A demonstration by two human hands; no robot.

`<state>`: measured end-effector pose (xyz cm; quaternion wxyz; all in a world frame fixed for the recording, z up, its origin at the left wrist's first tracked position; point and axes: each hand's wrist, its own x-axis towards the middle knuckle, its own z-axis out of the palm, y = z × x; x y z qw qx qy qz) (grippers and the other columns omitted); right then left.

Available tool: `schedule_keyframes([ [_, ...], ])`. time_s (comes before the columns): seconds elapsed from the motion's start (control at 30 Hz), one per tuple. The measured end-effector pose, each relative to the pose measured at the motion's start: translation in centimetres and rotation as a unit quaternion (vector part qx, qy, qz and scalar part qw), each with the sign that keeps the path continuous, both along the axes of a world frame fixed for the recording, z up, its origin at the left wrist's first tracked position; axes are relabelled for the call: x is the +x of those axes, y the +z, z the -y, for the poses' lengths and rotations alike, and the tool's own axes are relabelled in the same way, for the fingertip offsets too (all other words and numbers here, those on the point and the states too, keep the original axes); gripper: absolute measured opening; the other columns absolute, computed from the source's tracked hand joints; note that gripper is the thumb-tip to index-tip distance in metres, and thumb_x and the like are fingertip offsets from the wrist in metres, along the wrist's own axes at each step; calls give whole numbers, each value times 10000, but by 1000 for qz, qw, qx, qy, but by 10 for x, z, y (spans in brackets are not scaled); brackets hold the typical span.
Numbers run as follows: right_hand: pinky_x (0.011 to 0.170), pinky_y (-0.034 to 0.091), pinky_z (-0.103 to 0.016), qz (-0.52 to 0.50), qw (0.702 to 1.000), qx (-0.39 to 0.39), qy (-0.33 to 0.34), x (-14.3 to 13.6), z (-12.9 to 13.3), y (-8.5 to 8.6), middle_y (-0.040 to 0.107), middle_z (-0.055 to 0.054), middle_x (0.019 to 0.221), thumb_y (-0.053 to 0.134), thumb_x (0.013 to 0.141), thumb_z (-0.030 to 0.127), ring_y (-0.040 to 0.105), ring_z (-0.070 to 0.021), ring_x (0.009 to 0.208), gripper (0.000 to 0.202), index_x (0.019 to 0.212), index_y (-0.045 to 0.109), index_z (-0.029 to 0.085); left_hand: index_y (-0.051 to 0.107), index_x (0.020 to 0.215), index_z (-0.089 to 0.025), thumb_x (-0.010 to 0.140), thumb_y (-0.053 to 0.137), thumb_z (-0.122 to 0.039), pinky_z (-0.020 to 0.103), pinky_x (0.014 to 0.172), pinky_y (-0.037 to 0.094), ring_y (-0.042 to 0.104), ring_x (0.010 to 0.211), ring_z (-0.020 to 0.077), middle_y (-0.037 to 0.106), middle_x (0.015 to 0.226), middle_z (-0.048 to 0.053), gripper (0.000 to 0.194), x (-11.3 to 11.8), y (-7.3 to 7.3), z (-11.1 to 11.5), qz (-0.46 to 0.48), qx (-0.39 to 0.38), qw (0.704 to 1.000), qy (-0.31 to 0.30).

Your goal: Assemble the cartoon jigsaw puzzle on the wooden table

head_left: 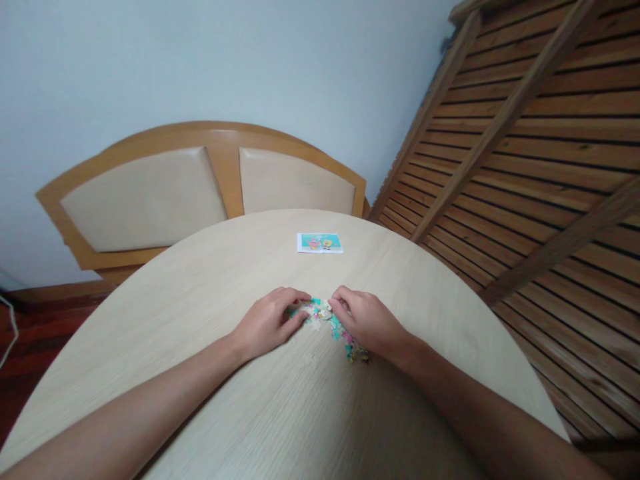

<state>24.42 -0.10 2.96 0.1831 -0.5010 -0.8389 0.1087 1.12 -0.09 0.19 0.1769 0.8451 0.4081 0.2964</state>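
Several small puzzle pieces (pixel 335 327), turquoise, pink and whitish, lie in a loose pile on the round pale wooden table (pixel 225 273). My left hand (pixel 273 321) rests at the pile's left side, thumb and fingers apart around its left edge. At the right of the pile, my right hand (pixel 367 320) has its thumb and index finger pinched together at a small whitish piece (pixel 329 307), its palm partly covering other pieces. Beyond both hands, a picture card (pixel 321 243) with two cartoon figures on turquoise lies flat.
Behind the table stands a wooden bench back (pixel 220 137) with cream padded panels, against a pale blue wall (pixel 225 60). A slatted wooden structure (pixel 530 153) leans along the right side. A white cable (pixel 11 327) hangs at the far left.
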Motion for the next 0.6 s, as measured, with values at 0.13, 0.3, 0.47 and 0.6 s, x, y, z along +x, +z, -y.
schedule_keyframes([
  [0.13,677,436,-262,-88,995,-38,3,3,-5,-4,728,-19,811,504,995,262,672,-168,743,167,965,651,190,611,1253,-232,917,646,-288,416,950,512,628,1088,255,704,1165,80,342,-1,-1,0,-45,13,998,-35],
  [0.3,869,473,-321,-39,998,-32,29,5,2,4,727,-70,1073,570,958,307,665,-220,1004,205,1097,676,199,624,1190,-223,951,616,-294,407,932,509,623,1067,251,701,1122,83,250,-2,-2,-2,-41,9,998,-47],
  [0.47,1004,446,-398,69,992,-91,53,7,12,16,650,-130,1241,786,780,422,574,-306,1166,467,1165,686,176,607,1180,-221,939,595,-207,371,931,509,621,1042,220,657,1133,79,241,-1,-2,-1,2,-16,997,-73],
  [0.6,981,454,-360,49,992,-98,64,10,9,15,677,-111,1176,743,825,316,604,-269,1112,304,1090,712,170,602,1182,-218,936,550,-141,361,937,510,614,1044,205,638,1131,78,264,-1,-2,-1,28,-28,995,-89],
])
